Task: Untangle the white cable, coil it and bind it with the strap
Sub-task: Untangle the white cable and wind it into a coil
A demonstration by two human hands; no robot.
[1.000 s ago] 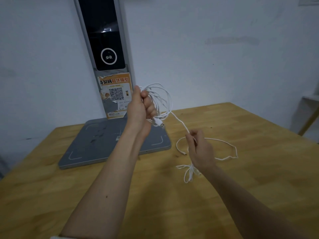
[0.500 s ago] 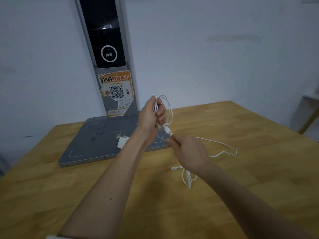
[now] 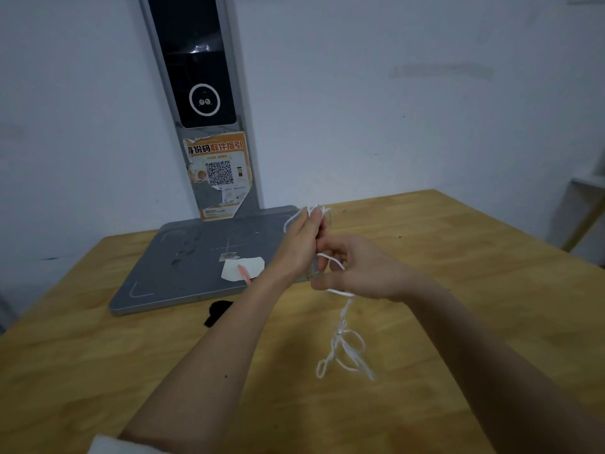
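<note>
The white cable (image 3: 343, 348) runs between both hands above the wooden table (image 3: 458, 290). My left hand (image 3: 299, 244) grips a bunch of its loops, whose tops stick out above the fingers. My right hand (image 3: 357, 268) is right beside it, fingers curled round a strand that crosses them. From the right hand a tangled tail hangs down and ends in small loops on the table. A black strap (image 3: 217, 311) lies on the table just in front of the grey base plate, partly hidden by my left forearm.
A grey base plate (image 3: 183, 263) with an upright pillar and QR poster stands at the back left against the wall. A white paper scrap (image 3: 242, 268) lies on the plate. The table's right edge falls off near a shelf (image 3: 582, 204).
My left hand came down from chest height toward the table. My right hand rose to meet it and took a strand. The long loop that lay on the table to the right has been drawn in.
</note>
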